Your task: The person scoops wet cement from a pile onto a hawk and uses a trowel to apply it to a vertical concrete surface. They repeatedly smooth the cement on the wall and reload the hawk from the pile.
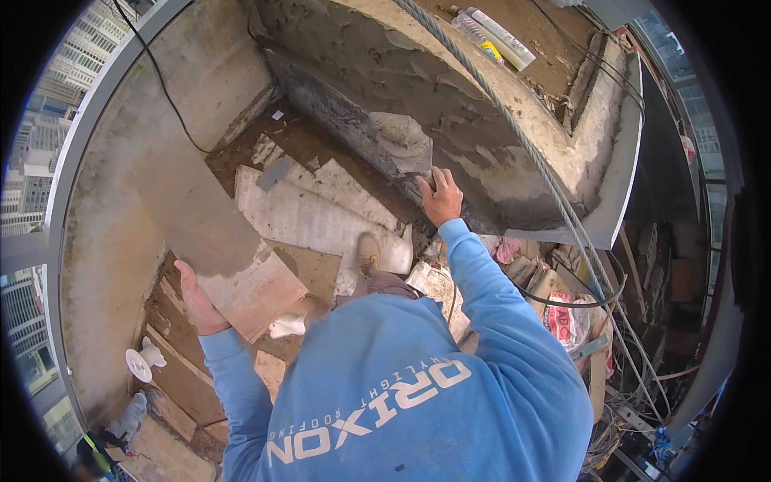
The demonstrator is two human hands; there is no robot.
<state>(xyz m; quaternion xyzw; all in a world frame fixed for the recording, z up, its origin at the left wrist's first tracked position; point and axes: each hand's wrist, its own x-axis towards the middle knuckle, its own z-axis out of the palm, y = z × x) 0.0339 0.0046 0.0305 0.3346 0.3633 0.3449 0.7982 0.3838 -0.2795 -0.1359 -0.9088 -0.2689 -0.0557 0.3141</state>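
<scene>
My left hand (198,300) grips the edge of a long flat board (255,296), its thumb up along the side. Grey wet mortar coats the board's far part; the near end is bare and pinkish. To the right, my right hand (442,198) is closed around a trowel (419,163), whose grip is hidden by my fingers. A pale lump of mortar (397,132) sits at the blade, against the low wall. That wall's inner face (353,60) carries rough grey mortar, darker and smoother toward the bottom.
Steel cables (514,112) slant across the wall's top on the right. White sheets (297,209) lie by my boot (368,251). A white spool (144,360) is at left. Bags and rubble (566,321) pile up at right. Plastic tubes (494,38) rest beyond the wall.
</scene>
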